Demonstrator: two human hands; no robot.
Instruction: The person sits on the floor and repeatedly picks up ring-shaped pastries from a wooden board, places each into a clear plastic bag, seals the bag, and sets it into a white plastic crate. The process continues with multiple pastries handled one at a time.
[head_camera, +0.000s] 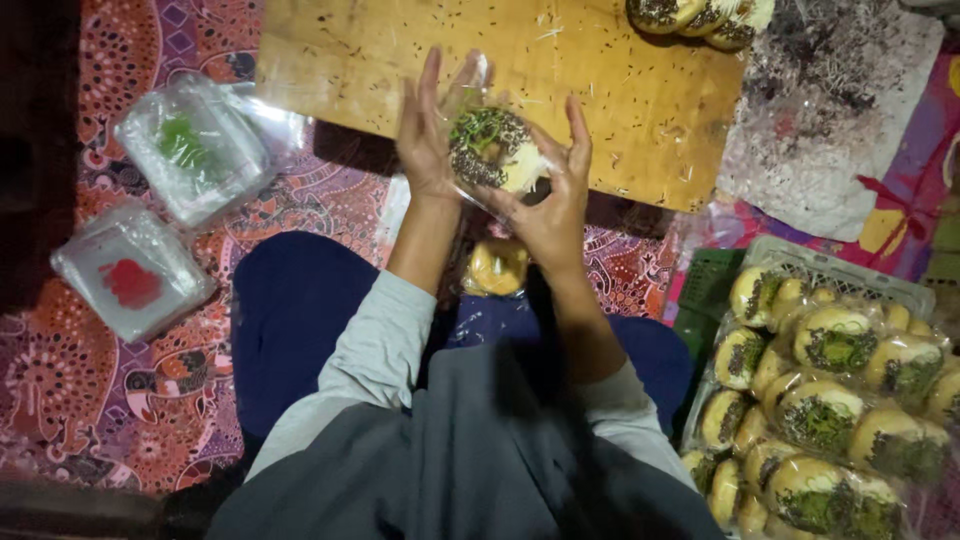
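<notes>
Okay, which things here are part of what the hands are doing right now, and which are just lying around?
In hand:
- left hand
- right hand
- sprinkle-topped doughnut in clear plastic wrap

Lying about:
- wooden board
- basket of wrapped doughnuts
- clear bag of green stuff
- clear bag of red stuff
- plain doughnut

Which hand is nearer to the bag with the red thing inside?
Left. The left hand is at the doughnut, on the side toward the red-filled bag; the right hand is on the doughnut's far side.
</notes>
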